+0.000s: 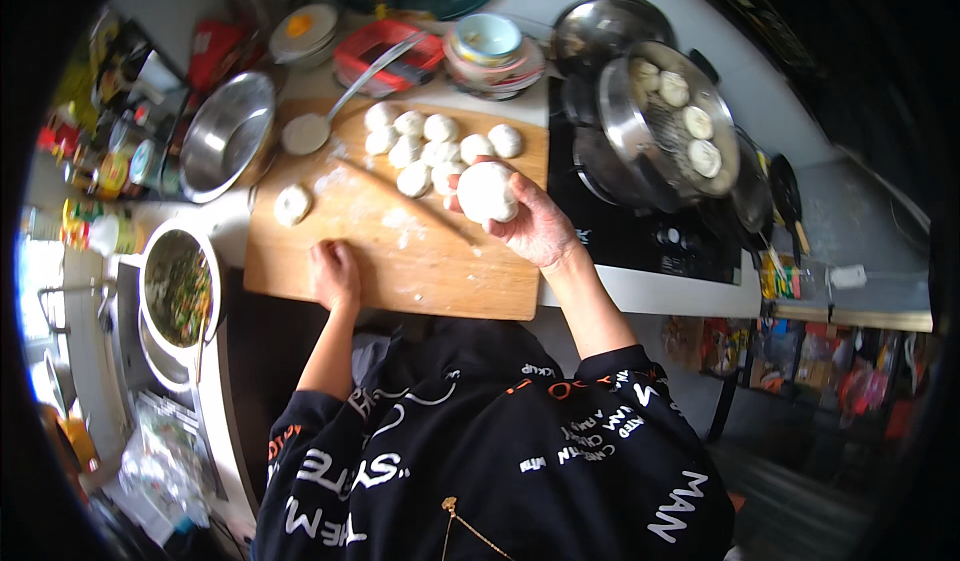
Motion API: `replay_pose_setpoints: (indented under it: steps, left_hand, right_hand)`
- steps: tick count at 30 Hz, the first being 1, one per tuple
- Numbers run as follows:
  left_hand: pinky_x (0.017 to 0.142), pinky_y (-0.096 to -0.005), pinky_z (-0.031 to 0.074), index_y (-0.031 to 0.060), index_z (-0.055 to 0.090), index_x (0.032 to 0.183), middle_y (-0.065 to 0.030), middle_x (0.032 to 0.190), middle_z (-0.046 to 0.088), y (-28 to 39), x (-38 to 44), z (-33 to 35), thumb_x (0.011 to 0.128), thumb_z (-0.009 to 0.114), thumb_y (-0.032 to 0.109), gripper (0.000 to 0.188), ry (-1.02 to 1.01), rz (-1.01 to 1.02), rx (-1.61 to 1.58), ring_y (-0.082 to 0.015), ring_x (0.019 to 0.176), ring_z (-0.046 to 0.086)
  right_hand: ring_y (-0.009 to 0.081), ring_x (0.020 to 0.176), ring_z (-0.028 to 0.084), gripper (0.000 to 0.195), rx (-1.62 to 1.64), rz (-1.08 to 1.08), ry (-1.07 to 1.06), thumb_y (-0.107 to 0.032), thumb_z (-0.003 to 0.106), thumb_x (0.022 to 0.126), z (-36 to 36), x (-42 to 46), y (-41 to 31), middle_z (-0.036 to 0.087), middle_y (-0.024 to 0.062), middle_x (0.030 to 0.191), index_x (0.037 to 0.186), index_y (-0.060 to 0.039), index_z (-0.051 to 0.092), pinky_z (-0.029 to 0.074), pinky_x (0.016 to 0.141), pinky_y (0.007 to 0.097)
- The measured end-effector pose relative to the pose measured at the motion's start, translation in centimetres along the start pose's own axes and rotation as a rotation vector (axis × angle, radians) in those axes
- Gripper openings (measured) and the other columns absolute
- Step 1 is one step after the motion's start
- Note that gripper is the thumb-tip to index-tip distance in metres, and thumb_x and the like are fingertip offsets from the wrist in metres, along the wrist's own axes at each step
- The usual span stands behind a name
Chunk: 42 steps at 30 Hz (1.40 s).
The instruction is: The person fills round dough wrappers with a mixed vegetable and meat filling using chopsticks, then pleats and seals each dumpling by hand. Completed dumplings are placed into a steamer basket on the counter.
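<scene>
My right hand (544, 223) is raised over the right part of a wooden board (420, 287), its fingers wrapped around a round, smooth white dough ball (486, 192). My left hand (336, 272) rests near the board's front left edge with its fingers curled in, and nothing shows in it. A thin wooden rolling pin (409, 201) lies slantwise between the hands, among patches of flour. Several white dough balls (406, 151) sit grouped behind it. Apart from them, at the left, is one flattened dough piece (292, 205).
Right of the board, a metal steamer pot (630, 130) holding several buns (703, 157) stands on a black cooktop (660, 253). At left are a steel bowl (229, 137) and a white bowl of chopped filling (180, 287). A ladle (306, 133) lies at the board's back left.
</scene>
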<state>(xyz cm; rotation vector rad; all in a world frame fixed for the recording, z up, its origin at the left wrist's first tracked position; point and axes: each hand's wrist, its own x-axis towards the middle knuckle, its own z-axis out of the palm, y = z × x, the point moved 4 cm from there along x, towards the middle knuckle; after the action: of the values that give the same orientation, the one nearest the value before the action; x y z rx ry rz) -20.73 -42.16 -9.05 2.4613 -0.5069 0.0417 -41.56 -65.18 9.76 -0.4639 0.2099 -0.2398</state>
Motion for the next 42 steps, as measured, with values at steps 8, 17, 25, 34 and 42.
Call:
replay_pose_setpoints:
  steps: [8, 17, 25, 34, 42]
  left_hand:
    - [0.078, -0.0479, 0.050, 0.0121, 0.061, 0.106, -0.0116, 0.108, 0.066, -0.4, -0.2, 0.0, 0.097, 0.057, 0.030, 0.020, 0.009, -0.006, 0.017, -0.0374, 0.094, 0.064]
    - [0.078, -0.0447, 0.052, 0.0098, 0.062, 0.108, -0.0113, 0.108, 0.065, -0.2, -0.4, 0.3, 0.098, 0.057, 0.029, 0.023, -0.013, 0.016, 0.017, -0.0338, 0.094, 0.065]
    - [0.081, -0.0424, 0.051, 0.0090, 0.062, 0.107, -0.0110, 0.106, 0.064, 0.8, -0.3, 0.1, 0.098, 0.057, 0.026, 0.020, -0.036, 0.028, -0.003, -0.0311, 0.095, 0.064]
    - [0.082, -0.0439, 0.051, 0.0099, 0.061, 0.109, -0.0108, 0.109, 0.065, 0.1, -0.2, 0.5, 0.100, 0.055, 0.031, 0.024, -0.055, 0.010, 0.014, -0.0322, 0.098, 0.064]
    - [0.082, -0.0440, 0.051, 0.0098, 0.062, 0.108, -0.0106, 0.109, 0.065, 0.6, -0.3, 0.3, 0.099, 0.056, 0.031, 0.024, -0.053, 0.025, 0.063, -0.0317, 0.097, 0.064]
  right_hand:
    - [0.0345, 0.118, 0.064, 0.057, -0.537, -0.354, 0.046, -0.040, 0.071, 0.092, 4.7, -7.2, -13.4, 0.060, 0.0215, 0.133, 0.137, -0.0083, 0.055, 0.064, 0.074, 0.0302]
    - [0.0223, 0.109, 0.066, 0.048, -1.299, -0.259, 0.808, -0.023, 0.078, 0.089, -2.0, -17.6, -30.4, 0.064, 0.0096, 0.122, 0.131, -0.0063, 0.060, 0.062, 0.083, 0.0342]
    - [0.0190, 0.103, 0.064, 0.040, -1.960, 0.097, 0.733, -0.015, 0.082, 0.080, -9.4, -18.2, -32.4, 0.068, 0.0080, 0.109, 0.117, -0.0075, 0.067, 0.054, 0.086, 0.0336]
    - [0.0287, 0.110, 0.063, 0.047, -2.125, 0.247, 0.694, -0.013, 0.086, 0.073, -11.3, -17.9, -32.6, 0.068, 0.0141, 0.113, 0.115, -0.0069, 0.066, 0.050, 0.095, 0.0370]
    - [0.0280, 0.114, 0.064, 0.051, -2.162, 0.339, 0.699, -0.015, 0.085, 0.074, -10.9, -17.8, -32.3, 0.069, 0.0134, 0.118, 0.120, -0.0072, 0.066, 0.050, 0.096, 0.0361]
